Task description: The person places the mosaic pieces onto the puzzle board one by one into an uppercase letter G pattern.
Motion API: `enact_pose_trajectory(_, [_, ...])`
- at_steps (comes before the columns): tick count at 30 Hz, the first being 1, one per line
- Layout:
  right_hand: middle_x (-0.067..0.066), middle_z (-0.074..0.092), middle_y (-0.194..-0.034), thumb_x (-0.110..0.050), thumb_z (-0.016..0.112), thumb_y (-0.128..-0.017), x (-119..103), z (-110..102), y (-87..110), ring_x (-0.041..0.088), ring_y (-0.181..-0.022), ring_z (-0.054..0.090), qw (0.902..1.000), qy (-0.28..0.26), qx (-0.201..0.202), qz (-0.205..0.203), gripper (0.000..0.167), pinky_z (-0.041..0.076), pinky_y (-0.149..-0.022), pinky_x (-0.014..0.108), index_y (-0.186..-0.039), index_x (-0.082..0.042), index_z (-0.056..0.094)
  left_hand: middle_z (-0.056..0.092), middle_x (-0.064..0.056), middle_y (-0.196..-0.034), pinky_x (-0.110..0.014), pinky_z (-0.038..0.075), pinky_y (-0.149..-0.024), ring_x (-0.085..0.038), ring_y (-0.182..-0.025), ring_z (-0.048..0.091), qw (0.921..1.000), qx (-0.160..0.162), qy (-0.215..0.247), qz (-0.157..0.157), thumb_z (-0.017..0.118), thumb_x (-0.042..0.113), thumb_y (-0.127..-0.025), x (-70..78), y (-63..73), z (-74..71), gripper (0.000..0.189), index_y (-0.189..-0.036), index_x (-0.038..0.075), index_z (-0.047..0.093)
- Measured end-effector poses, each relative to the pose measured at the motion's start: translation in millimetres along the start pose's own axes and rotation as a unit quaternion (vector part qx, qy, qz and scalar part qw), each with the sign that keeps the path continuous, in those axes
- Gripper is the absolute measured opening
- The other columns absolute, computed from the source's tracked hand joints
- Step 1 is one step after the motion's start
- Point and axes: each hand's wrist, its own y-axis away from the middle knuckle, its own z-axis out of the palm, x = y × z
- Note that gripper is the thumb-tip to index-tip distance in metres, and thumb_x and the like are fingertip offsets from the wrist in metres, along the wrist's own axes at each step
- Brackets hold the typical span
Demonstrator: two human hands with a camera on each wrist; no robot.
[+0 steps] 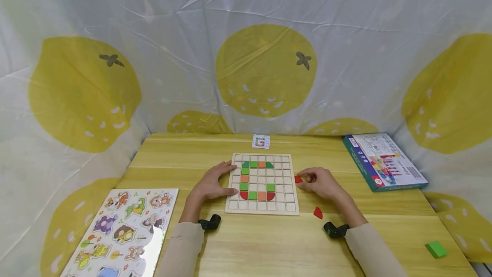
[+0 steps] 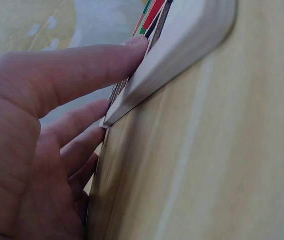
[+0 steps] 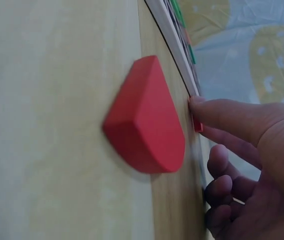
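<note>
A wooden grid board (image 1: 285, 206) lies mid-table, with green, orange and red blocks set in some of its squares. My left hand (image 1: 211, 183) steadies its left side, thumb (image 2: 96, 65) on the rim and fingers stretched along the edge. Beside the right edge, my right hand (image 1: 320, 183) pinches a red quarter-round block (image 1: 298, 179) between thumb and forefinger; in the right wrist view that block (image 3: 197, 122) is mostly hidden by the thumb. Another red quarter-round block (image 1: 317, 213) rests on the table below the right hand, large in the right wrist view.
Behind the board lies a small pattern card (image 1: 261, 141). An animal puzzle board (image 1: 127, 230) occupies the left front, and a flat game box (image 1: 386, 161) the back right. A green block (image 1: 436, 249) sits near the right front. Lemon-print cloth (image 1: 265, 72) hangs around the table.
</note>
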Motion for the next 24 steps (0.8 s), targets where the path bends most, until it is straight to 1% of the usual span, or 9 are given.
enact_pose_trajectory(8, [0.002,0.058,-0.079,-0.017,0.081,-0.089,1.2,1.1,-2.9,0.016,-0.071,0.049,0.9999,0.004,0.0,0.009,0.019,0.038,-0.059,0.023,-0.107,-0.009,0.079,0.031,-0.002,-0.17,-0.067,0.021,-0.124,-0.036,-0.159,0.021,1.0,0.0,0.003,-0.004,0.081,0.05,-0.079,1.2,1.0,0.9,0.087,-0.156,0.025,0.047])
enact_pose_trajectory(16, [0.001,0.058,-0.079,-0.02,0.081,-0.09,1.2,3.2,-4.9,0.016,-0.07,0.05,0.9999,0.011,0.001,-0.002,0.023,0.039,-0.059,0.023,-0.112,-0.011,0.078,0.03,-0.001,-0.17,-0.068,0.022,-0.123,-0.036,-0.159,0.02,1.0,-0.001,0.004,-0.007,0.081,0.048,-0.079,0.6,1.4,0.2,0.087,-0.156,0.027,0.047])
enact_pose_trajectory(24, [0.001,0.058,-0.079,-0.02,0.081,-0.09,-0.3,2.9,-6.1,0.016,-0.067,0.049,0.9999,0.013,0.008,0.002,0.019,0.038,-0.058,0.023,-0.106,-0.01,0.078,0.03,-0.001,-0.17,-0.068,0.022,-0.123,-0.036,-0.159,0.02,1.0,0.001,0.005,-0.001,0.08,0.05,-0.079,0.3,0.2,-0.3,0.087,-0.156,0.027,0.047])
